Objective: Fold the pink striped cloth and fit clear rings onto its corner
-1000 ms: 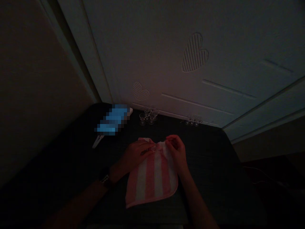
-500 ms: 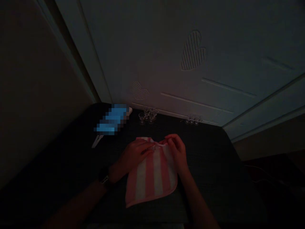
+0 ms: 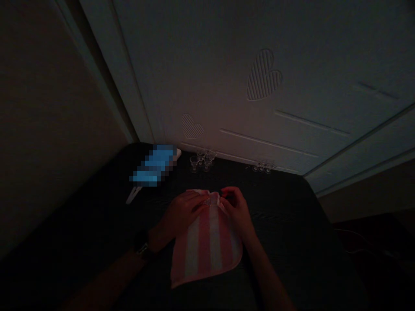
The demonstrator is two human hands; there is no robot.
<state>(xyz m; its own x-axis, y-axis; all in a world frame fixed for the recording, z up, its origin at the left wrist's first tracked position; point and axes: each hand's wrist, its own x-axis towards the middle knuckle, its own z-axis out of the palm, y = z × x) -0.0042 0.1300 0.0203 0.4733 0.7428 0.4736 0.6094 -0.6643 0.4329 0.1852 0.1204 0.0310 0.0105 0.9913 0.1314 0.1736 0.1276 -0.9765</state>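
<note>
A pink-and-white striped cloth [image 3: 203,246] hangs spread over the dark table in front of me, its upper edge bunched between my hands. The fingers of my left hand [image 3: 186,211], with a watch on the wrist, are closed around a small clear glass [image 3: 205,201] at the cloth's top; most of the glass is hidden. My right hand [image 3: 236,209] pinches the gathered upper edge of the cloth against it. The scene is very dim.
Several small stemmed glasses [image 3: 201,162] stand by the white panel. Further right, several more glasses [image 3: 262,167] sit near the same panel. A device with a blurred blue screen [image 3: 154,166] leans at the back left of the dark table [image 3: 285,224].
My right fingers have moved slightly left and down, bunching the cloth's top edge more tightly. My left hand stays nearly in place. The view has tilted up slightly.
</note>
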